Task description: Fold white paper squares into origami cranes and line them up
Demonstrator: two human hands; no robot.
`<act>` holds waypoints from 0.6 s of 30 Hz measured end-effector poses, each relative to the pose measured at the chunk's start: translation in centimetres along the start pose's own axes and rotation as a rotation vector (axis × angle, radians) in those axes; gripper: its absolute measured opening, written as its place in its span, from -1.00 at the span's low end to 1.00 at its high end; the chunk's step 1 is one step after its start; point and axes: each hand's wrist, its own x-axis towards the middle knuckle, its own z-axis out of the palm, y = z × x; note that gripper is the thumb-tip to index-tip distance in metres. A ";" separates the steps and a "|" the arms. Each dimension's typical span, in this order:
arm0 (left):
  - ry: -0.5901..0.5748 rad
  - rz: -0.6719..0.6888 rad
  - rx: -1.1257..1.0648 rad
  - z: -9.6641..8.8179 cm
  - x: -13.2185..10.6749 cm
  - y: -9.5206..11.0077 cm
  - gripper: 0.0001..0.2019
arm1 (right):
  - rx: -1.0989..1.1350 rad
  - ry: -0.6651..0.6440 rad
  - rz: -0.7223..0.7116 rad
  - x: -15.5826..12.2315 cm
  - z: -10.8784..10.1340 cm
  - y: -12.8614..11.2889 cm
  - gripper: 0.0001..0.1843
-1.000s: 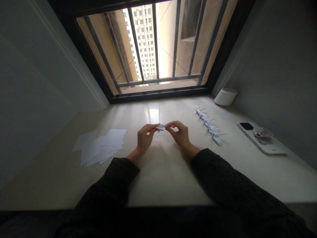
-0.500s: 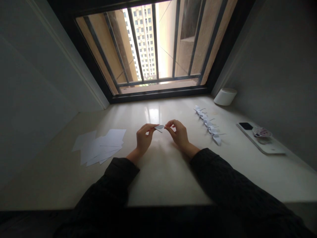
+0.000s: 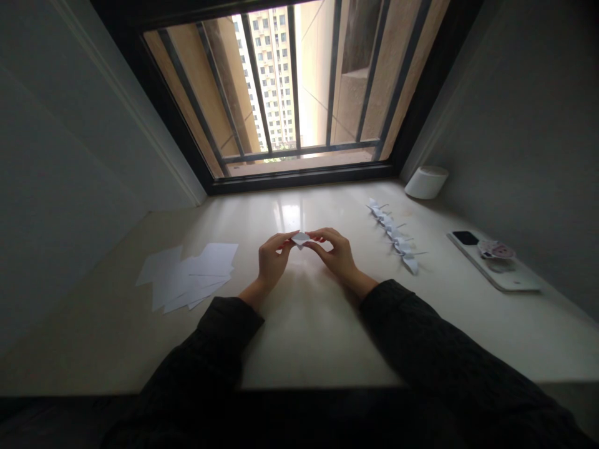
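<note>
Head view: a small folded paper piece [image 3: 300,237] hangs just above the bench [image 3: 309,324], pinched between both hands. Left hand [image 3: 272,260] grips its left end with narrow fingers [image 3: 286,240]; right hand [image 3: 337,255] grips its right end. Loose paper sheets [image 3: 187,277] lie well left, folded paper figures [image 3: 395,237] right.

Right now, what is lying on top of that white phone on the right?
A round pink-and-white piece, perhaps a sticker or grip, sits on the phone near its dark camera patch. What it covers of the phone's back cannot be seen.
</note>
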 end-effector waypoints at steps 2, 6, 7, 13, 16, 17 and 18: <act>-0.025 -0.043 -0.028 0.1 0.0 -0.3 -0.77 | 0.065 0.025 0.062 0.1 0.1 0.3 -0.78; -0.080 -0.126 -0.081 0.2 0.1 -0.8 -0.77 | 0.221 -0.015 0.263 0.2 0.4 1.3 -0.71; -0.084 -0.149 -0.103 0.2 0.2 -0.9 -0.76 | 0.270 -0.048 0.310 0.3 0.5 1.5 -0.69; -0.140 -0.251 -0.206 0.5 0.2 -1.3 -0.69 | 0.445 -0.130 0.419 0.4 0.8 1.8 -0.63; -0.177 -0.295 -0.223 0.6 0.2 -1.3 -0.68 | 0.462 -0.123 0.428 0.4 0.8 1.3 -0.64; -0.188 -0.309 -0.226 0.7 0.1 -1.2 -0.68 | 0.466 -0.120 0.438 0.4 0.8 1.2 -0.64; -0.201 -0.321 -0.228 0.7 0.1 -1.2 -0.68 | 0.466 -0.113 0.454 0.4 0.8 1.1 -0.64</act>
